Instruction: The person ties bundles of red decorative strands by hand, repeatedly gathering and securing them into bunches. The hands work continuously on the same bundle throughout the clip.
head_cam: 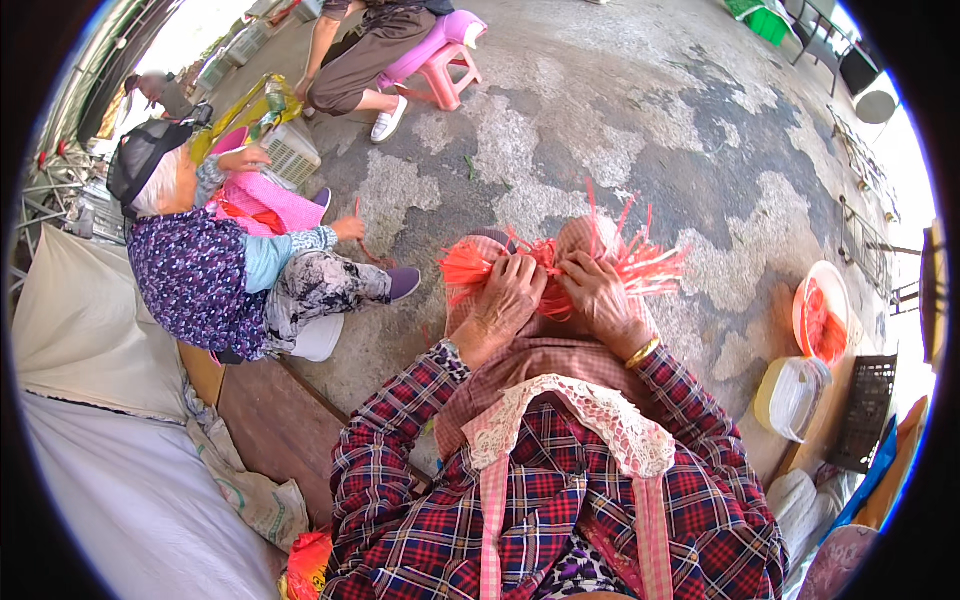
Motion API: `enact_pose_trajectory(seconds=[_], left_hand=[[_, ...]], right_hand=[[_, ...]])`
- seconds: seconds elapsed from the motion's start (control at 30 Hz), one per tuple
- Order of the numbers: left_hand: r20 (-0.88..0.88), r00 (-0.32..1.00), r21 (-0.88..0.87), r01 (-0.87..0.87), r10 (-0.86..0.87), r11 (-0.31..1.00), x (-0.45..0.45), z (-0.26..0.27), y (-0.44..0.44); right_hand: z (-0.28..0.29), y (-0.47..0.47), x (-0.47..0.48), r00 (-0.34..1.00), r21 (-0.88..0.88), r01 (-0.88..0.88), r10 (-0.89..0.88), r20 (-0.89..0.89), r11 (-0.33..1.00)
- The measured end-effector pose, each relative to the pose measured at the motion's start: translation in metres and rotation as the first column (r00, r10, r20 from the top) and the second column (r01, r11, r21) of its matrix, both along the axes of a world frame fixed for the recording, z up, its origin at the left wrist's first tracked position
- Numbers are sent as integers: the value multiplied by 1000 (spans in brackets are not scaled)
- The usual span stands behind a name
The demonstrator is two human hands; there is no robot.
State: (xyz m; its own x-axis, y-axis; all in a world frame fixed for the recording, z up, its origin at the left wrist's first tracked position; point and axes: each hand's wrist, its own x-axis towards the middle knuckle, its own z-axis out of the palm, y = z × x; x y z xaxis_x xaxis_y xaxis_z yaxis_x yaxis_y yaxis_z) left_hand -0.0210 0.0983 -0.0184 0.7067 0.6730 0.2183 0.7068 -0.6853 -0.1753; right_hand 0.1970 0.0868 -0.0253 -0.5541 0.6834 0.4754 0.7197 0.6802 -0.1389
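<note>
A bundle of red plastic strips lies across my knees, its loose ends fanning out to both sides, paler among the strands at the right. My left hand grips the bundle left of its middle, fingers curled over the strips. Close beside it, my right hand, with a gold bracelet at the wrist, pinches the strips with thumb and fingers. A short gap with red strands lies between the two hands. The fingertips are partly hidden. Under the bundle is a pink checked apron.
A seated co-worker at the left holds a thin red strand. Another person sits beyond, near a pink stool. At the right stand a bowl of red strips, a clear plastic container and a black crate.
</note>
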Motion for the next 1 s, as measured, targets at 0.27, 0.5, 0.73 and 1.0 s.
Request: enact_pose_trajectory(seconds=[0.27, 0.5, 0.73, 1.0], left_hand=[[-237, 963, 42, -121, 127, 992, 24, -18, -31], [283, 959, -183, 28, 26, 983, -2, -49, -39], [308, 951, -100, 16, 15, 995, 1, -62, -31], [277, 952, 88, 109, -129, 990, -9, -40, 29]], right_hand=[[12, -36, -2, 990, -141, -21, 1, -139, 990], [15, -47, -9, 992, -198, -59, 35, -120, 978], [13, -48, -4, 994, -158, -42, 25, -110, 987], [10, -37, -7, 987, -163, 46, -69, -142, 986]])
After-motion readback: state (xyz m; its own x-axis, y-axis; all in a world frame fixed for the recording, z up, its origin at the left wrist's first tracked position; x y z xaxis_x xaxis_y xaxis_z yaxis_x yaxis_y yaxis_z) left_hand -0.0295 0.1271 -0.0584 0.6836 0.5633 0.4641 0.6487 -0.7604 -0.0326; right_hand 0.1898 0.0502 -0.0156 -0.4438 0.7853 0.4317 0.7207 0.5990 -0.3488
